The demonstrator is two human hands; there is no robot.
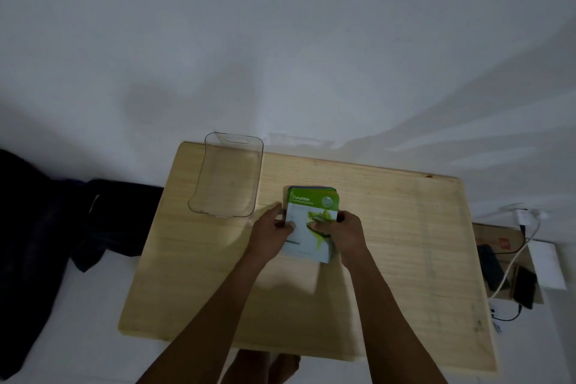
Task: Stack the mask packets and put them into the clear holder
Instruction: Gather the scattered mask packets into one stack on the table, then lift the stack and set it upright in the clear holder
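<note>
A stack of mask packets (307,212) sits near the middle of the wooden table (405,227), its top packet green and white and labelled Cucumber. My left hand (271,235) grips the stack's left edge, thumb on top. My right hand (344,232) holds its right edge, with fingers over the top packet. The stack casts a shadow on the table below it, so it appears slightly raised. The clear holder (229,176) stands empty at the table's far left corner, a hand's width left of the stack.
The table stands against a white wall. Dark clothing (62,243) lies on the floor to the left. On the right floor are a cardboard box (505,240), phones (525,287), a white cable (514,259) and a charger. My feet show under the near edge.
</note>
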